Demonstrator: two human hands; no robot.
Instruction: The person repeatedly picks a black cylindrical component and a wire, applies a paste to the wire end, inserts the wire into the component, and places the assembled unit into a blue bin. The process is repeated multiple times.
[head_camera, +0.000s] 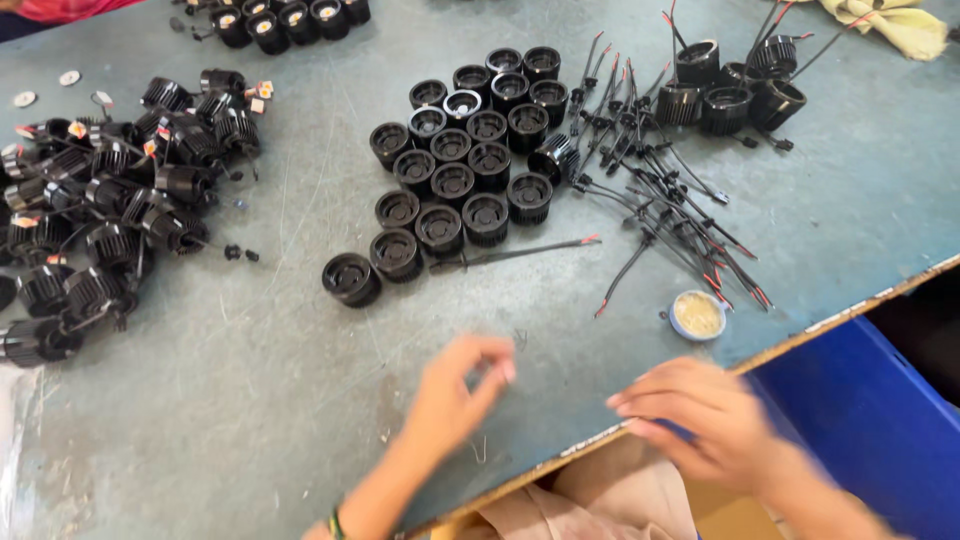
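My left hand (455, 395) hovers over the grey-green table (260, 400) near its front edge, fingers curled loosely, blurred, holding nothing I can make out. My right hand (700, 410) rests at the table's front edge, fingers stretched to the left, nothing in it. Beyond the hands stands a cluster of several black round housings (460, 170), open side up. A loose bundle of black wires with red tips (660, 190) lies to their right. A single wire (515, 254) lies beside the nearest housings.
A heap of finned black housings with wires (110, 200) fills the left side. More housings sit at the back left (285, 20) and back right (730, 85). A small round tin (697, 315) lies near the front edge. A blue bin (870, 420) stands below right. A cloth (890, 22) lies far right.
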